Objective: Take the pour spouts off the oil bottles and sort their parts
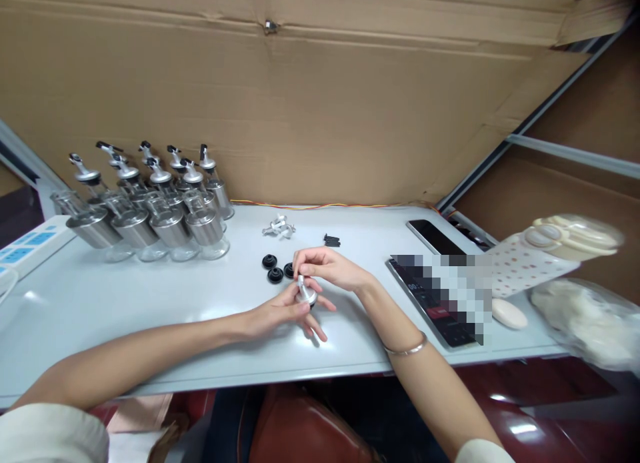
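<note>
Above the table's middle, my left hand [283, 309] is closed on a silver pourer spout [307, 295] with a black underside, its other fingers stretched out. My right hand [333, 266] pinches at the spout's upper tip; whether a smaller piece sits between those fingertips is hidden. Close beyond the hands lie several black ringed stoppers [275, 275], one partly covered by my right fingers. Farther back are a small heap of silver spout pieces [280, 227] and a little group of thin black pieces [332, 240].
Several glass bottles with steel sleeves [135, 228] stand at the left, the back ones with spouts, beside a power strip [37, 246]. To the right are a phone [435, 237], a partly blurred tablet-like device [430, 309], a dotted tumbler [535, 259], a pale oval object [509, 313] and a plastic bag [585, 319].
</note>
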A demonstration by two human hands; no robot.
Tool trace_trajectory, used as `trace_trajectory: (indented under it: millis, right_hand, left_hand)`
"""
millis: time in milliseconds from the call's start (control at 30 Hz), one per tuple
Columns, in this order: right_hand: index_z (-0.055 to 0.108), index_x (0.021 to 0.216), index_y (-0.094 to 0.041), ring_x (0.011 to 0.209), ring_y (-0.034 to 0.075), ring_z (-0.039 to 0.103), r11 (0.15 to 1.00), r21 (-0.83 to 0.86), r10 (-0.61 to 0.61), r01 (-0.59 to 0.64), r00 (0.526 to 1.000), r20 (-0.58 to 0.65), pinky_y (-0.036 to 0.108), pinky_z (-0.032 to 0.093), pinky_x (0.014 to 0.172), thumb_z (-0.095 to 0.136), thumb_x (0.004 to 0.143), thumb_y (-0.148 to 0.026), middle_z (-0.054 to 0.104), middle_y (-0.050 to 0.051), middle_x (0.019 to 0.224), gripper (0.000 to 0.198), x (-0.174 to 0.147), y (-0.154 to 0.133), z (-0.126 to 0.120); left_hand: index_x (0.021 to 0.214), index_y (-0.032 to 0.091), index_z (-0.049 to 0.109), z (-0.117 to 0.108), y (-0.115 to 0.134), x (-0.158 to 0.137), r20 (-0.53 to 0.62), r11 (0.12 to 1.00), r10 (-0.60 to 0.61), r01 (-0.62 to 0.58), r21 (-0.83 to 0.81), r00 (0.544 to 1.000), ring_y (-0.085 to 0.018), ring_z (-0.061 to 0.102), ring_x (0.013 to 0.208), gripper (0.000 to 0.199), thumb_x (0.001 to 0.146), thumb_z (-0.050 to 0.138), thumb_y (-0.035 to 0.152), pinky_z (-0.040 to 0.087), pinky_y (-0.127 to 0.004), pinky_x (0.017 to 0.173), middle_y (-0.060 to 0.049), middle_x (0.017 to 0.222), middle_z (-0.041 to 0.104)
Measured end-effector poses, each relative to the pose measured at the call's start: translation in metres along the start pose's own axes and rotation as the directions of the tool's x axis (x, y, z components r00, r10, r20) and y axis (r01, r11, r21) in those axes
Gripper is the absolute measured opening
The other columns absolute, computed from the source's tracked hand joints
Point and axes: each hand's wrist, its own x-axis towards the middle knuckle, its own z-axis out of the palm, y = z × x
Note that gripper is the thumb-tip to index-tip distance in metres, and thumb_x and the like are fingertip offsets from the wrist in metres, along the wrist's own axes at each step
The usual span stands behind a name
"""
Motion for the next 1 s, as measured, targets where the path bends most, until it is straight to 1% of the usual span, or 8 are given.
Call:
trace_trajectory:
  millis: [133,400,633,700,800,900,967,1000]
  right_hand:
    - [0.061,0.078,-0.014,0.048,0.006,0.050,1.000,0.006,-0.021,0.021,0.999,0.030,0.024,0.046,0.060,0.063,0.083,-0.039,0.053,-0.006,0.056,0.025,-0.0015,-0.0042,0.0026]
    - [0.060,0.080,-0.016,0.048,0.006,0.044,0.999,-0.003,-0.040,0.040,0.996,0.077,0.023,0.043,0.055,0.061,0.083,-0.044,0.048,-0.007,0.055,0.029,-0.0016,-0.0050,0.0023]
    - [0.059,0.078,-0.015,0.050,0.008,0.045,1.000,0.006,-0.024,0.024,0.993,0.115,0.024,0.044,0.057,0.064,0.080,-0.043,0.048,-0.007,0.052,0.029,-0.0029,-0.0054,0.0036]
    - [0.058,0.076,-0.015,0.048,0.007,0.045,1.000,0.018,-0.008,0.006,0.995,0.101,0.023,0.043,0.056,0.065,0.080,-0.043,0.048,-0.008,0.051,0.030,-0.0030,-0.0045,0.0043]
    - [0.055,0.073,-0.014,0.042,0.005,0.043,0.999,0.046,0.011,-0.016,0.995,0.102,0.022,0.040,0.052,0.064,0.081,-0.043,0.048,-0.008,0.049,0.031,-0.0017,-0.0026,0.0072]
    - [0.053,0.069,-0.015,0.041,0.004,0.041,0.993,0.114,-0.026,0.023,0.999,0.026,0.022,0.036,0.049,0.068,0.078,-0.044,0.048,-0.008,0.053,0.034,0.0019,-0.0028,0.0106]
    - [0.050,0.067,-0.016,0.043,0.004,0.042,0.979,0.179,-0.074,0.096,0.989,-0.125,0.022,0.034,0.048,0.071,0.072,-0.047,0.047,-0.008,0.058,0.038,0.0038,-0.0056,0.0097]
    - [0.049,0.067,-0.017,0.044,0.004,0.043,0.970,0.199,-0.093,0.138,0.970,-0.223,0.022,0.035,0.049,0.072,0.070,-0.049,0.047,-0.007,0.060,0.040,0.0039,-0.0077,0.0074]
  left_hand:
    - [0.106,0.021,0.038,-0.0013,0.0019,0.0001,0.069,1.000,0.009,-0.007,-0.023,0.998,-0.021,0.069,0.085,0.037,0.086,0.057,0.046,0.047,-0.035,0.075,-0.018,0.125,0.055]
    - [0.110,0.020,0.041,-0.0013,0.0013,-0.0002,0.047,0.999,0.020,-0.021,0.035,0.999,-0.016,0.067,0.079,0.038,0.086,0.057,0.045,0.048,-0.030,0.071,-0.013,0.111,0.062]
    - [0.111,0.020,0.043,0.0002,0.0019,-0.0026,0.057,0.995,0.000,-0.005,0.101,0.998,-0.014,0.068,0.078,0.036,0.086,0.057,0.042,0.047,-0.030,0.073,-0.014,0.119,0.058]
    - [0.110,0.019,0.043,-0.0002,0.0015,-0.0024,0.046,0.995,-0.003,-0.001,0.104,0.999,-0.014,0.067,0.076,0.037,0.086,0.057,0.043,0.047,-0.030,0.072,-0.012,0.113,0.061]
    - [0.109,0.020,0.041,-0.0007,0.0009,-0.0030,0.042,0.996,-0.007,0.003,0.094,0.999,-0.014,0.067,0.070,0.039,0.084,0.059,0.045,0.046,-0.031,0.072,-0.006,0.094,0.064]
    - [0.106,0.020,0.043,0.0014,0.0020,-0.0052,0.059,0.992,-0.061,0.054,0.117,0.996,-0.014,0.065,0.067,0.042,0.081,0.062,0.046,0.046,-0.031,0.072,-0.003,0.086,0.064]
    - [0.103,0.019,0.045,0.0043,0.0037,-0.0069,0.077,0.977,-0.121,0.105,0.183,0.990,-0.013,0.064,0.070,0.041,0.079,0.064,0.046,0.045,-0.031,0.072,-0.004,0.087,0.064]
    - [0.103,0.019,0.045,0.0057,0.0047,-0.0075,0.081,0.970,-0.141,0.121,0.210,0.987,-0.013,0.063,0.070,0.041,0.079,0.064,0.046,0.045,-0.031,0.073,-0.004,0.088,0.064]
